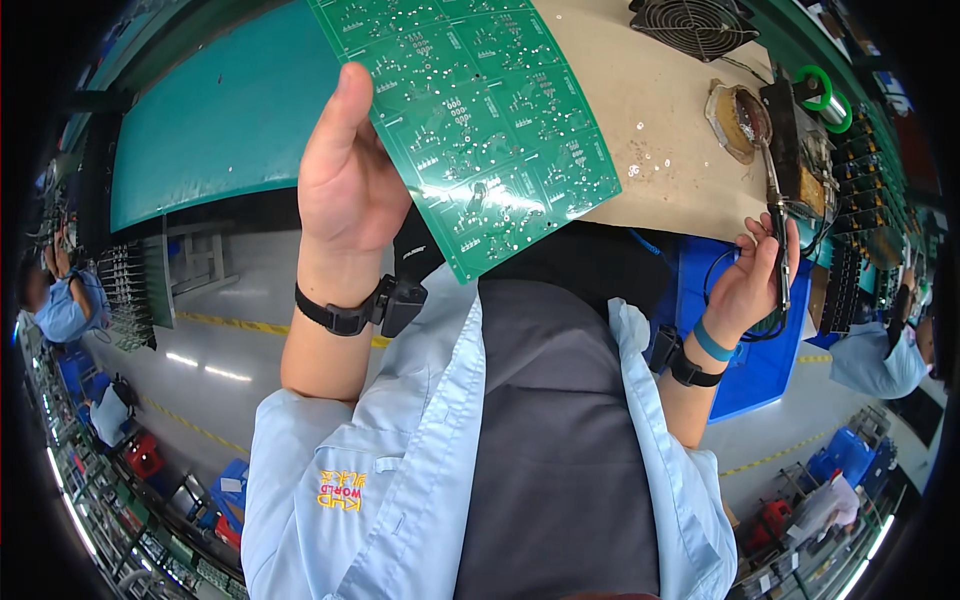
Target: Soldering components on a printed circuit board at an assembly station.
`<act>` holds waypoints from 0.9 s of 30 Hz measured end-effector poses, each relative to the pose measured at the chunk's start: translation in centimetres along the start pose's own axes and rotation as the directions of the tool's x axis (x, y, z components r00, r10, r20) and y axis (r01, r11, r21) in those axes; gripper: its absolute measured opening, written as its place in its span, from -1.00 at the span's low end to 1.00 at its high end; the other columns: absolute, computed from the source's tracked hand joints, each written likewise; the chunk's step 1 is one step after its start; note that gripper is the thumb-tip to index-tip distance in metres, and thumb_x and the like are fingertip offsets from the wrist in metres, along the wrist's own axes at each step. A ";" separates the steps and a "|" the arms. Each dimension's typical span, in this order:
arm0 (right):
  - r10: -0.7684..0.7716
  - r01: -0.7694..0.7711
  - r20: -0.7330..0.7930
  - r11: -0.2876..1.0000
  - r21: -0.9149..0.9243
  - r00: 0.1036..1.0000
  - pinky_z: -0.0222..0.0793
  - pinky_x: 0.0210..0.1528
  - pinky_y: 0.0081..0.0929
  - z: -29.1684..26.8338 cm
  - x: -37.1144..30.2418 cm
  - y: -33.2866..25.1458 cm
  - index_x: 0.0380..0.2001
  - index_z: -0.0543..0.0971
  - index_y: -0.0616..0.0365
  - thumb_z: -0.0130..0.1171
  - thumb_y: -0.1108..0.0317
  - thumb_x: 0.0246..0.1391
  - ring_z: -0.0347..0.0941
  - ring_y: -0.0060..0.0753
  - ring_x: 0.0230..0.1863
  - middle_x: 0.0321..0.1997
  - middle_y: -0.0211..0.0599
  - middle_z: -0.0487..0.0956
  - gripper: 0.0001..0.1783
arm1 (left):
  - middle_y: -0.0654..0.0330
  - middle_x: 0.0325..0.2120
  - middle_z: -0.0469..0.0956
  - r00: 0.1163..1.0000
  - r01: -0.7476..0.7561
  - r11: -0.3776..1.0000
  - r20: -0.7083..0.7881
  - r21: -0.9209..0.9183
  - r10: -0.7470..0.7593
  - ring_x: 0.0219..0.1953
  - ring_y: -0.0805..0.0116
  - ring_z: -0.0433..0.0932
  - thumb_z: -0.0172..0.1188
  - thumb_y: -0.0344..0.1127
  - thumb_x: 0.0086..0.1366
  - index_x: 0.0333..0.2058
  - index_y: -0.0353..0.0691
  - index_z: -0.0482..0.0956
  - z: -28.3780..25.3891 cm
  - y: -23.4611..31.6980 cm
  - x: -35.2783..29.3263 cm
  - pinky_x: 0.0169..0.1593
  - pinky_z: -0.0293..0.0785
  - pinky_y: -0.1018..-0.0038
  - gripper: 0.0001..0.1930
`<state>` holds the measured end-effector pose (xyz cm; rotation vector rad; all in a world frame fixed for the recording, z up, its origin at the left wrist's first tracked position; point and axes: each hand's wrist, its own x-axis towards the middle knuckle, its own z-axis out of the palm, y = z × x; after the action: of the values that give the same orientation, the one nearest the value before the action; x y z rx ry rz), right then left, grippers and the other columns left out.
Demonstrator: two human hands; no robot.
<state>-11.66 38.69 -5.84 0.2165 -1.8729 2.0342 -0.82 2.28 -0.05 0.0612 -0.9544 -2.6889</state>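
My left hand (348, 185) grips a large green circuit board (490, 120) by its left edge, thumb upright along the rim, the other fingers hidden behind it. The board is tilted above the bench edge, and rows of repeated sections with small solder spots and holes cover it. On the right, my right hand (748, 272) is closed around the dark handle of a soldering iron (782, 262). The iron's metal shaft points away from me, its front end at a round, brown-stained dish (738, 122) on the bench.
A tan sheet (655, 130) with scattered specks covers the bench beside a teal mat (210, 130). At the back right stand a black fan (692, 24) and a green solder wire spool (826, 100). A blue bin (745, 385) sits below my right wrist. Other people work at both sides.
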 end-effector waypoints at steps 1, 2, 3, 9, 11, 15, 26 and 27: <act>-0.003 0.002 0.019 0.999 0.033 1.000 0.40 -0.17 -0.53 -0.1 0.0 -0.2 0.17 0.32 0.34 0.02 0.36 0.28 0.49 -0.36 -0.14 -0.03 -0.08 0.54 -0.55 | 0.13 -0.07 0.59 1.000 0.000 1.000 -0.003 0.000 0.000 -0.05 0.29 0.58 -0.11 -0.05 0.47 0.07 -0.28 0.44 0.1 0.0 0.0 0.01 0.52 0.34 -0.57; -0.007 0.004 0.037 0.998 0.066 0.999 0.39 -0.17 -0.51 -0.2 -0.1 -0.3 0.17 0.32 0.34 0.03 0.34 0.29 0.49 -0.34 -0.14 -0.04 -0.08 0.54 -0.55 | 0.13 -0.08 0.60 1.000 0.001 1.000 -0.018 0.013 -0.001 -0.08 0.31 0.59 -0.11 -0.04 0.47 0.06 -0.28 0.44 0.2 -0.1 0.0 -0.02 0.53 0.36 -0.56; -0.012 0.006 0.054 0.995 0.099 0.998 0.39 -0.17 -0.49 -0.3 -0.1 -0.5 0.17 0.32 0.33 0.04 0.32 0.29 0.48 -0.33 -0.15 -0.05 -0.09 0.54 -0.54 | 0.13 -0.10 0.60 0.999 0.001 1.000 -0.032 0.026 -0.001 -0.10 0.33 0.60 -0.11 -0.03 0.47 0.05 -0.28 0.45 0.3 -0.1 -0.1 -0.05 0.54 0.39 -0.56; 0.018 -0.112 0.267 0.933 0.342 0.964 0.37 -0.19 -0.46 0.1 -2.1 -3.5 0.15 0.34 0.33 0.10 0.17 0.25 0.45 -0.30 -0.21 -0.07 -0.08 0.52 -0.45 | 0.14 -0.16 0.62 0.997 -0.015 0.996 -0.077 0.085 0.021 -0.18 0.40 0.63 -0.09 -0.01 0.46 0.01 -0.28 0.47 0.3 -0.4 0.9 -0.15 0.56 0.48 -0.56; -0.003 -0.137 0.380 0.931 0.340 0.925 0.36 -0.23 -0.46 0.8 -3.2 -4.7 0.13 0.35 0.33 0.17 0.10 0.20 0.44 -0.30 -0.25 -0.07 -0.08 0.50 -0.40 | 0.11 -0.01 0.55 0.992 0.030 0.999 0.119 0.031 -0.033 -0.01 0.27 0.56 -0.13 -0.02 0.47 0.11 -0.26 0.41 0.0 -0.3 1.5 0.03 0.51 0.34 -0.54; 0.083 -0.220 0.395 0.923 0.315 0.915 0.47 -0.27 -0.47 2.5 -5.0 -6.5 -0.01 0.42 0.37 0.37 0.11 0.01 0.53 -0.23 -0.29 -0.18 0.00 0.53 -0.37 | 0.10 0.04 0.52 0.984 0.047 0.999 0.172 0.011 -0.048 0.06 0.23 0.53 -0.13 -0.04 0.48 0.14 -0.27 0.38 -0.2 -1.0 2.3 0.11 0.49 0.27 -0.53; 0.132 -0.340 0.527 0.884 0.321 0.840 0.49 -0.31 -0.48 3.2 -5.2 -7.0 -0.07 0.46 0.37 0.43 0.10 -0.05 0.53 -0.25 -0.37 -0.23 0.02 0.52 -0.37 | 0.21 -0.21 0.62 0.906 -0.011 0.981 0.414 -0.196 0.093 -0.26 0.47 0.59 0.05 0.00 0.39 0.02 -0.30 0.45 2.3 -3.4 4.2 -0.15 0.51 0.55 -0.53; 0.134 -0.342 0.528 0.883 0.320 0.839 0.49 -0.31 -0.48 3.2 -5.2 -6.9 -0.07 0.46 0.37 0.43 0.09 -0.05 0.54 -0.25 -0.37 -0.23 0.02 0.52 -0.36 | 0.21 -0.21 0.62 0.984 -0.002 1.000 0.179 -0.003 0.002 -0.26 0.47 0.59 0.05 0.00 0.39 0.02 -0.30 0.45 2.7 -2.8 2.8 -0.15 0.51 0.54 -0.54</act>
<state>-4.80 35.04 -0.86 0.7022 -1.7861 2.7475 -4.58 5.16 0.45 -0.1855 -1.0002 -2.7299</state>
